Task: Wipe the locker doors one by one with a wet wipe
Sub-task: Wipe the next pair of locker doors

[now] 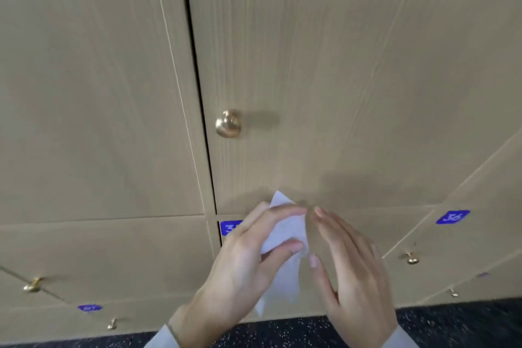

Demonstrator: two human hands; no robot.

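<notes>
A white wet wipe hangs crumpled in front of me, low in the head view. My left hand grips it between thumb and fingers. My right hand is just to the right of the wipe, fingers straight, holding nothing; its thumb tip is near the wipe's edge. Behind both hands stands a wall of beige wood-grain lockers. The large locker door straight ahead has a round brass knob near its left edge. Neither hand touches a door.
Another tall door is at the left across a dark gap. Lower doors carry blue number labels and small brass knobs. A dark speckled floor runs along the bottom.
</notes>
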